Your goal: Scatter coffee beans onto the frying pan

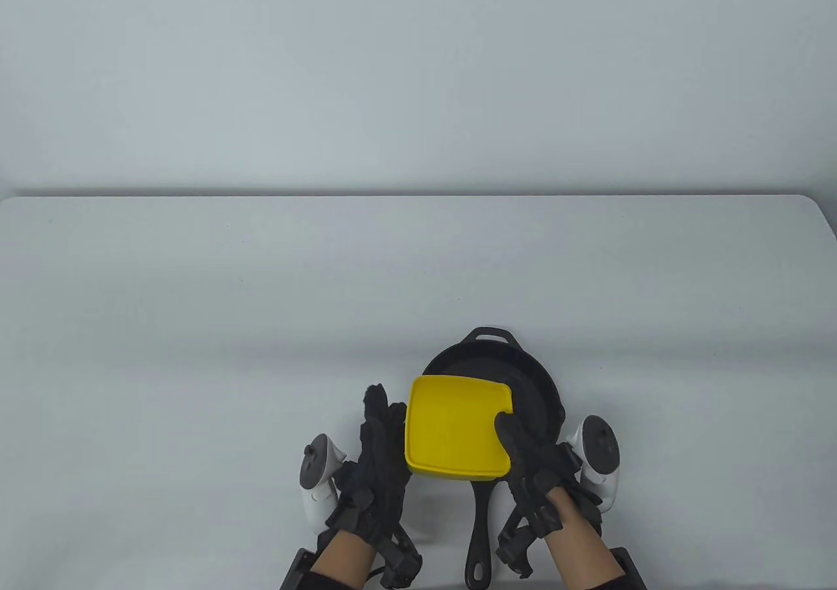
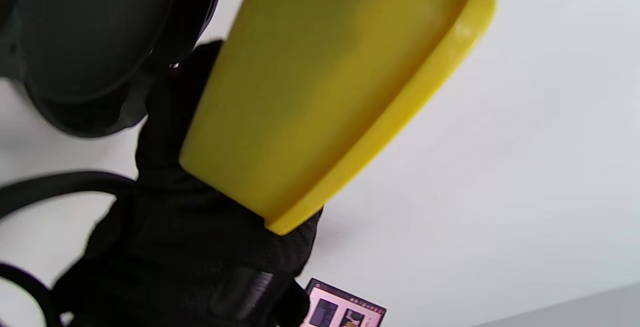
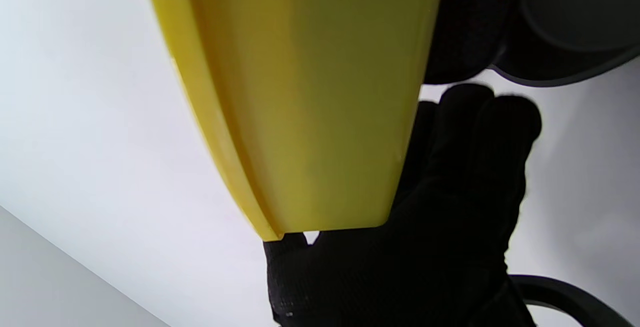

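Observation:
A yellow square container (image 1: 454, 430) is held over the near left part of the black frying pan (image 1: 543, 381), its flat yellow face towards the table camera. No coffee beans show. My right hand (image 1: 523, 446) grips its right side, thumb on top. My left hand (image 1: 382, 439) lies flat, fingers straight, beside its left wall; I cannot tell if it touches. The left wrist view shows the container (image 2: 320, 92), the pan (image 2: 75, 42) and the right hand (image 2: 190, 247). The right wrist view shows the container (image 3: 310, 92), the left hand (image 3: 460, 192) and the pan (image 3: 575, 17).
The pan's long handle (image 1: 480, 531) points to the table's front edge between my wrists. The white table (image 1: 261, 302) stretches far to the left, right and back.

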`<move>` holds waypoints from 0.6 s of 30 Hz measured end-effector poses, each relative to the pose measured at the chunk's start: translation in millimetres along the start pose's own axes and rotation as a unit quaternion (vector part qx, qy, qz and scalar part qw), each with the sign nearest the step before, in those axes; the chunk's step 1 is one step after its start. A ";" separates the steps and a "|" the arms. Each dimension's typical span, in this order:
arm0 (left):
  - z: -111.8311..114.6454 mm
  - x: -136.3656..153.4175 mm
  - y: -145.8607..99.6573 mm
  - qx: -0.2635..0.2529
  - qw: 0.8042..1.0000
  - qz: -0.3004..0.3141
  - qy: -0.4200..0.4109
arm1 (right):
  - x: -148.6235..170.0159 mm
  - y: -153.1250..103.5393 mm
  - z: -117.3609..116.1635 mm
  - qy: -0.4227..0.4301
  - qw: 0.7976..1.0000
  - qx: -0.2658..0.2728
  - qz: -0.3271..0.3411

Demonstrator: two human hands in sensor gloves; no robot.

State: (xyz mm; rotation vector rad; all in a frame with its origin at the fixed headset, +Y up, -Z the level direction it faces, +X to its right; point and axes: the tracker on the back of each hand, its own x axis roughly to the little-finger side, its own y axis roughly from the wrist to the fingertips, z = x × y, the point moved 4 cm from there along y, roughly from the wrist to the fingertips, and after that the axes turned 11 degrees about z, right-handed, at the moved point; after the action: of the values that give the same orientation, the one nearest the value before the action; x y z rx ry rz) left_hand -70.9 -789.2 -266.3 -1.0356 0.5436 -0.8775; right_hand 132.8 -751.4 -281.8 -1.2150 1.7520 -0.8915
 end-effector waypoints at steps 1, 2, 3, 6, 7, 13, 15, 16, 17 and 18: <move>2.8 3.3 0.4 0.001 1.000 -0.004 -0.003 | 2.4 -0.2 -1.7 -0.011 1.000 -0.009 -0.008; 1.4 4.4 -2.1 -0.007 1.000 -0.008 0.008 | 4.1 -1.2 -1.2 -0.016 1.000 -0.013 -0.012; -0.1 5.1 -1.3 -0.021 0.999 -0.007 0.023 | 4.0 -0.6 -0.8 -0.014 1.000 -0.008 -0.011; 0.9 4.1 -1.7 -0.015 0.999 -0.014 0.025 | 3.6 0.5 1.2 -0.050 0.999 -0.016 -0.009; 0.5 3.3 -2.0 -0.017 0.999 -0.015 0.025 | 3.1 0.9 0.6 -0.056 0.998 -0.018 -0.007; -0.6 1.8 -3.6 -0.023 0.999 -0.028 0.011 | -3.7 4.2 -8.2 -0.031 0.998 -0.054 0.030; 1.4 5.0 -3.7 -0.021 0.999 -0.033 -0.002 | -5.7 3.7 -7.6 -0.020 0.997 -0.057 0.041; 3.4 7.4 -3.2 -0.017 0.999 -0.039 -0.008 | -7.2 3.0 -4.5 -0.021 0.998 -0.048 0.046; 4.6 9.3 -2.8 -0.015 0.999 -0.046 -0.011 | -8.2 2.6 -2.1 -0.021 0.998 -0.040 0.049; 5.7 11.5 -2.0 -0.011 0.998 -0.053 -0.012 | -10.1 2.0 1.2 -0.022 0.998 -0.031 0.057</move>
State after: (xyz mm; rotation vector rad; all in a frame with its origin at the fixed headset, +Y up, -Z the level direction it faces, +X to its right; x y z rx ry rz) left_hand -61.0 -796.3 -262.0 -1.1018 0.4835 -0.9526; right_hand 135.2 -741.3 -281.8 -1.1520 1.8068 -0.7443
